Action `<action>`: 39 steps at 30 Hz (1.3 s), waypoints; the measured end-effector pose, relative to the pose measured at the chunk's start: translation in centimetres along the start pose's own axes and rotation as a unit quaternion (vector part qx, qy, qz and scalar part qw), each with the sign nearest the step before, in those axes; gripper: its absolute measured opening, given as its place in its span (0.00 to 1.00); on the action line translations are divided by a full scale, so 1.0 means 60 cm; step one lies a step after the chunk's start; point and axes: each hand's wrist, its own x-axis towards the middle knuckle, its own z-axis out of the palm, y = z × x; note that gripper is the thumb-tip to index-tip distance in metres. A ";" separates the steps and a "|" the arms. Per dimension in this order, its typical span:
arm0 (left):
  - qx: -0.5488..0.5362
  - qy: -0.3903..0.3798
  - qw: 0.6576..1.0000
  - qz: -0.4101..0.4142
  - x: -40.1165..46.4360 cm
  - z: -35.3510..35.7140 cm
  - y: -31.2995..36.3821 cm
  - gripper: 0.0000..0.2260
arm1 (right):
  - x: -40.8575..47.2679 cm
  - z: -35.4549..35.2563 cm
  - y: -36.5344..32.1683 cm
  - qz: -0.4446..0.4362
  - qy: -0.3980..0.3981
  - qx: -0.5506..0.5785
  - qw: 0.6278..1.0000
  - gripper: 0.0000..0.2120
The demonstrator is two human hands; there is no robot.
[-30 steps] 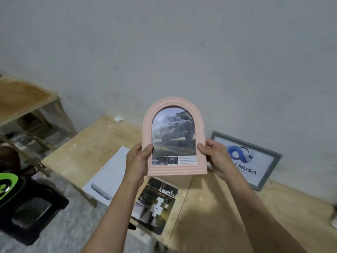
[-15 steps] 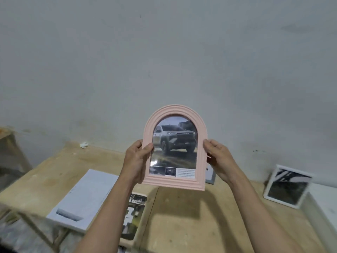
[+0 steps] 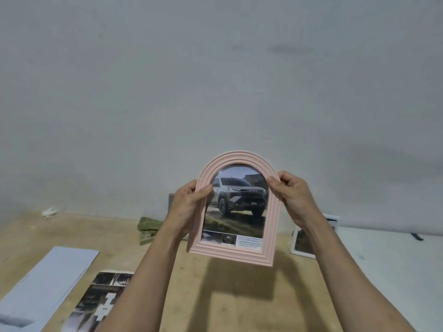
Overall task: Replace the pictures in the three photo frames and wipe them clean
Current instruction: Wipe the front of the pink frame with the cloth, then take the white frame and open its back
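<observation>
I hold a pink arched photo frame [image 3: 269, 236] upright above the wooden table [image 3: 215, 295], its glass facing me with a picture of a grey pickup truck inside. My left hand [image 3: 189, 207] grips its left edge, thumb on the front. My right hand [image 3: 291, 195] grips the upper right edge near the arch. A white frame [image 3: 303, 243] leans against the wall to the right, partly hidden by my right arm. Behind my left hand, a corner of a grey frame [image 3: 171, 198] shows.
A folded green cloth [image 3: 148, 227] lies near the wall. A white paper sheet [image 3: 45, 281] and a dark printed picture [image 3: 100, 305] lie at the left front. A white surface [image 3: 388, 259] adjoins the table on the right. A small white scrap [image 3: 49, 212] sits by the wall.
My view swung right and up along the table. The pink frame stayed in both hands while my grips slid higher on its sides. The white frame came into view.
</observation>
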 end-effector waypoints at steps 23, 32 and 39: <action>0.317 -0.063 0.946 -0.005 0.298 0.076 -0.284 0.05 | 0.120 -0.167 0.294 0.201 0.076 -0.240 0.947 0.09; 0.350 -0.066 0.933 -0.044 0.408 0.092 -0.412 0.07 | 0.208 -0.185 0.450 0.222 0.120 -0.419 0.872 0.06; 0.396 -0.066 0.914 -0.057 0.420 0.085 -0.487 0.06 | 0.218 -0.188 0.524 0.259 0.128 -0.426 0.858 0.09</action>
